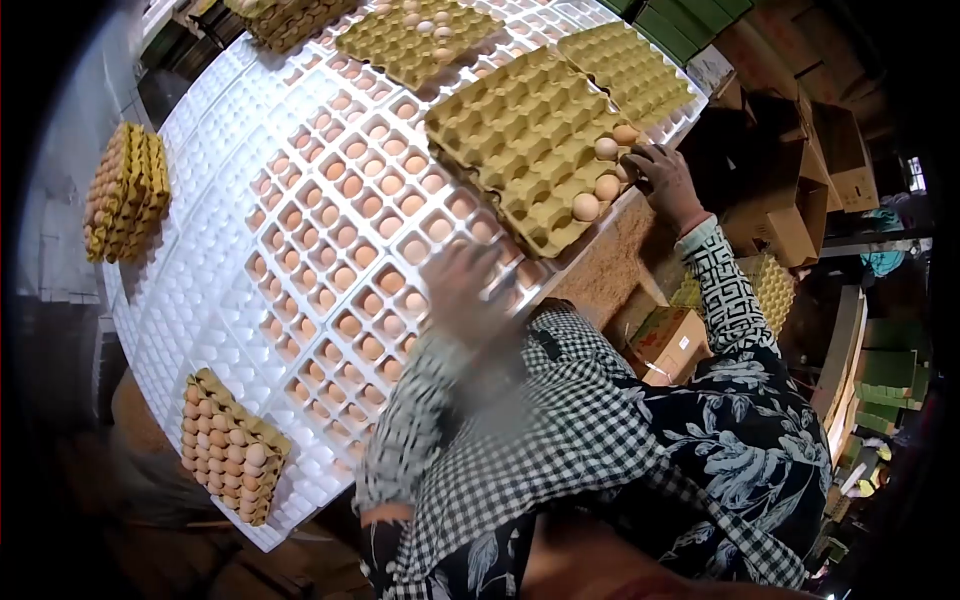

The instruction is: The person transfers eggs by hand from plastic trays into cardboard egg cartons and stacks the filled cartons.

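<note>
My right hand [668,182] is at the near right edge of a yellow-green pulp egg tray [515,130], its fingers curled over an egg [627,172]. A few other eggs [585,207] sit in the cups beside it, and most of the tray's cups hold none. My left hand [465,280] is smeared by motion above the near part of the white foam trays [215,300], close to eggs [437,229] in their square pockets. Whether it holds anything is not visible.
Stacked egg trays [128,195] stand at the far left, with another loaded stack [235,450] at the lower left corner. More pulp trays [625,80] lie toward the back. Cardboard boxes [785,200] and a small carton [668,343] are off the right side.
</note>
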`<state>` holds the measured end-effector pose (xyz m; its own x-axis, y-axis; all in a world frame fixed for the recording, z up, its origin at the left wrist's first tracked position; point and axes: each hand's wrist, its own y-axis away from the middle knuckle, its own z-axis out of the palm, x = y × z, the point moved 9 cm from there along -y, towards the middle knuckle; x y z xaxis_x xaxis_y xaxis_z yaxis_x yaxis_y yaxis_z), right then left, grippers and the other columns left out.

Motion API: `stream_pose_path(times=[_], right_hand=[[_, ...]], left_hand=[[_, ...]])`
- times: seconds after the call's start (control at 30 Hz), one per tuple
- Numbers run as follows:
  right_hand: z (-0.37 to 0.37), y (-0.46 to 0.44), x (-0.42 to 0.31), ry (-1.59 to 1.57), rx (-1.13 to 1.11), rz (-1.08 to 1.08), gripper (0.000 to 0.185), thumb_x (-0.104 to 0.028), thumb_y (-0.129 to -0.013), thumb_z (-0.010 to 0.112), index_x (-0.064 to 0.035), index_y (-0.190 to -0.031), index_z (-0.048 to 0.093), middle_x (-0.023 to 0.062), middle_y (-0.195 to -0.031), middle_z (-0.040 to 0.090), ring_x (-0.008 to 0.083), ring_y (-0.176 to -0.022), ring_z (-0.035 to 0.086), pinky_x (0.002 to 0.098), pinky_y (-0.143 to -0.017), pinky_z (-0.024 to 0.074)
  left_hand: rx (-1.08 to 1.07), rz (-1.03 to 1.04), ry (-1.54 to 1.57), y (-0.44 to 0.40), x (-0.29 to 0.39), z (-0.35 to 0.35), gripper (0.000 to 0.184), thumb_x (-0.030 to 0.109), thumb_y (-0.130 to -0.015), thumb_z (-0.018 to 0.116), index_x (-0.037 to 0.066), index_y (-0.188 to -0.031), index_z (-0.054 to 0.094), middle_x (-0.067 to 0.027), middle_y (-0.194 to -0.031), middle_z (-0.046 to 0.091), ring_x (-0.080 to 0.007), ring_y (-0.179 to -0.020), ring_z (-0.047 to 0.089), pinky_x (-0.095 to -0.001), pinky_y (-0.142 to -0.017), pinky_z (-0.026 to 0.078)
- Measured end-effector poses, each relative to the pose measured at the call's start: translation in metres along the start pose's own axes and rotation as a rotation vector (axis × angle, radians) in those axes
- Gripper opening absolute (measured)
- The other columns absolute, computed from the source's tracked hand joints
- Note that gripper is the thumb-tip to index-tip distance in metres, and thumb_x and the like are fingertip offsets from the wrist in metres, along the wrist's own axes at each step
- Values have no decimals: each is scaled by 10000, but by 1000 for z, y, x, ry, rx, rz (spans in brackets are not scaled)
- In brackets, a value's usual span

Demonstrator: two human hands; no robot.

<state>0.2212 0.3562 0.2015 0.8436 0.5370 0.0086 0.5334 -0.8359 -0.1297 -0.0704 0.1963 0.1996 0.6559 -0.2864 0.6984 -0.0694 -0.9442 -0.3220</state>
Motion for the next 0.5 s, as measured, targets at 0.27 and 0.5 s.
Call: stream_pose_path(times=[0.27,0.5], right_hand=[[-5,16,108,-1829,280,504,418,-31,-796,580,44,-1206,560,108,-1176,624,215,-1059,629,314,-932,516],[24,-44,77,-68,-252,232,524,-525,-788,732,-40,-982,693,95,-923,694,250,-869,680,377,-767,541]], left_hand=[[-226,176,-261,-100,49,135,512,366,-761,734,104,-1185,614,-139,-1149,613,-333,-1130,563,-517,-1076,343],[-363,-342,-181,-162,46,124,385,303,-822,702,46,-1099,630,-145,-1086,581,-252,-926,645,-359,-835,529]])
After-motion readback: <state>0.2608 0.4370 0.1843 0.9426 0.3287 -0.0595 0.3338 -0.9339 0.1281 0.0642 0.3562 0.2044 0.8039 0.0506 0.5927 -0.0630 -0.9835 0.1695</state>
